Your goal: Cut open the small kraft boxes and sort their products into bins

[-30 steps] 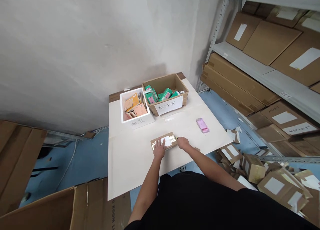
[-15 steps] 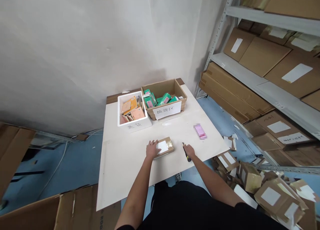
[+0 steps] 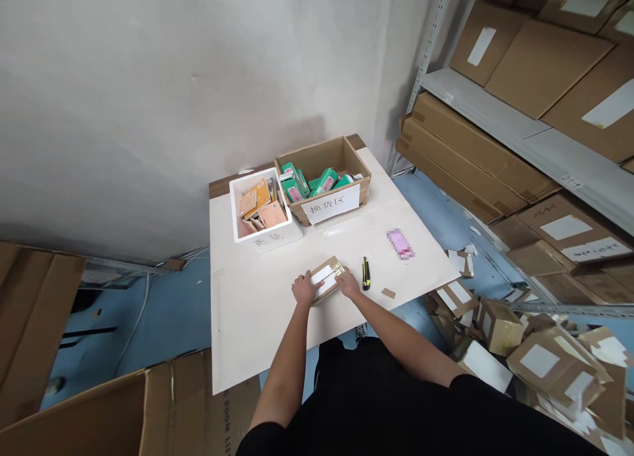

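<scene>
A small brown cardboard parcel [image 3: 325,276] with a white label lies on the white table [image 3: 257,324] in front of me. My left hand [image 3: 302,289] grips its left end and my right hand [image 3: 347,283] grips its right end, fingers curled on the box. A black and yellow utility knife [image 3: 365,273] lies on the table just right of my right hand, apart from it.
At the back stand a white foam box [image 3: 238,208] of orange packs and a labelled cardboard box [image 3: 356,162] of green packs. A pink item [image 3: 399,243] and a tape scrap [image 3: 388,293] lie to the right. Opened parcels litter the floor [image 3: 500,324]; shelving [image 3: 525,146] stands at right.
My right hand put the knife down on the table and came back to the parcel's right end. The left hand stayed on the parcel, which has turned slightly.
</scene>
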`<state>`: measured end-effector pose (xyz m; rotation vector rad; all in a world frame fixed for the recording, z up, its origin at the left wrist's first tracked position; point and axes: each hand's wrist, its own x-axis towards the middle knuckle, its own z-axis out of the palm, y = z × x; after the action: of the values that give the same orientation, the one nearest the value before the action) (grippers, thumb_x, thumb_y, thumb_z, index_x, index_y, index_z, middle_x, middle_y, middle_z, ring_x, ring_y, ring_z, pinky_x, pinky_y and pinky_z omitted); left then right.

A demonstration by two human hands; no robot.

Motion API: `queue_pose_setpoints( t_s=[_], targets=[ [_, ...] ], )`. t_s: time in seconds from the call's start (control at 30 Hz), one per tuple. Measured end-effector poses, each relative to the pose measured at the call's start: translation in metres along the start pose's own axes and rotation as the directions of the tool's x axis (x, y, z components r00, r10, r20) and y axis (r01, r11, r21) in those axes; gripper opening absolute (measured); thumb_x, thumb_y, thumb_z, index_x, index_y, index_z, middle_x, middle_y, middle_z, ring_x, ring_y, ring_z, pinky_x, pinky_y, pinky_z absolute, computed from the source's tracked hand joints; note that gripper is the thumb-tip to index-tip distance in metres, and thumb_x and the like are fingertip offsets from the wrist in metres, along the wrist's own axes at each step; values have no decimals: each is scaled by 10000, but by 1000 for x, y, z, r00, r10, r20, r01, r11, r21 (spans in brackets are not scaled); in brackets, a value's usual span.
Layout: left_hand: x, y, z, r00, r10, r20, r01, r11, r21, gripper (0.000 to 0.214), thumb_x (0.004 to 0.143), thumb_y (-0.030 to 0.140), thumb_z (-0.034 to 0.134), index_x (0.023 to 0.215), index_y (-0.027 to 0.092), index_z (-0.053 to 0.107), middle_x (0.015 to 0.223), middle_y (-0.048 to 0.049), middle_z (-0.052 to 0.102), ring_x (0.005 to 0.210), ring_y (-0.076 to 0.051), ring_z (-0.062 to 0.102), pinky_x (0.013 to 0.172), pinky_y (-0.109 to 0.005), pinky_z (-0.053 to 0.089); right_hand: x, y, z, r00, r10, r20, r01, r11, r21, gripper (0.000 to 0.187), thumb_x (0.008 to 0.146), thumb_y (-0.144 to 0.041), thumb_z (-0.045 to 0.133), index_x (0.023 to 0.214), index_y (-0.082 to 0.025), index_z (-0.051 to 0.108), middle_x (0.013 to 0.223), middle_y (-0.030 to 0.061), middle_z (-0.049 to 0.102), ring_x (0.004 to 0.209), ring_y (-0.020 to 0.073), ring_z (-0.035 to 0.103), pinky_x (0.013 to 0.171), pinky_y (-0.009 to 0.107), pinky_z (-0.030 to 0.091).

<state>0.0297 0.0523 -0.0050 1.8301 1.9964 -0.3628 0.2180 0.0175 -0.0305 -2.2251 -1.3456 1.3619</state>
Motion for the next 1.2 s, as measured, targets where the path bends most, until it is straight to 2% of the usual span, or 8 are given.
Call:
queue_pose_setpoints(
  t_s=[0.13,0.3,0.43,0.63,0.73,0.87,1.03,1.2],
  targets=[
    [-21,5,9,996,-87,-24,87,996,-25,753,1045,653,299,1538,111,472,1352,-247,680,1254,-352,648,979,-436,504,10,-11,2,994,-17,-104,20,999,33,668,1042,-444,564,1620,-204,331,1497,121,620,1376,241,592,1068,276,463],
    [-35,0,13,983,-118,139,152,952,-267,860,1063,631,58,1137,149,766,1186,-203,780,1121,-323,733,897,-403,540,30,-12,-24,997,25,-75,-23,1000,21,674,1048,-466,546,1618,-188,319,1275,113,738,1187,256,696,926,292,514],
    [-45,1,20,985,-115,127,154,920,-360,829,1070,629,125,1092,140,793,1204,-193,785,1150,-325,731,911,-380,541,28,-17,-20,990,-30,-135,22,998,-57,706,1038,-425,556,1641,-171,294,1296,154,711,1167,275,696,900,305,511],
    [-48,14,30,981,-163,107,190,915,-355,777,1072,619,209,1125,100,785,1197,-230,779,1137,-337,741,886,-379,547,11,-15,9,974,-151,-172,139,987,-77,961,844,-314,722,1674,-198,252,1538,188,526,1228,321,666,936,353,544],
    [-46,18,31,980,-171,98,195,911,-365,735,1073,603,244,1106,113,792,1192,-229,780,1143,-337,740,893,-378,545,15,-5,-2,965,-219,-145,228,972,50,897,779,-260,706,1618,-202,395,1436,145,628,1233,316,666,1007,378,544],
    [-44,18,33,976,-200,82,216,895,-390,713,1082,553,223,1157,115,781,1198,-233,776,1127,-342,745,874,-393,550,24,9,-22,929,-350,-118,369,862,348,721,747,-210,591,1467,-241,601,1363,64,713,1245,273,667,1065,380,532],
    [-44,9,37,977,-210,-26,170,849,-500,683,1043,612,377,1596,223,472,1306,-147,760,1152,-303,738,875,-369,551,25,28,-29,971,-238,-30,209,778,593,906,732,-245,569,1626,-258,427,1569,118,566,1368,268,600,1028,393,556],
    [-43,6,48,971,-218,-98,134,837,-531,700,1043,566,415,1662,245,347,1253,-147,776,1068,-305,759,880,-398,563,26,47,-39,952,-298,65,161,671,724,936,737,-263,565,1654,-257,380,1499,104,631,1300,234,650,1031,368,560]
  ],
)
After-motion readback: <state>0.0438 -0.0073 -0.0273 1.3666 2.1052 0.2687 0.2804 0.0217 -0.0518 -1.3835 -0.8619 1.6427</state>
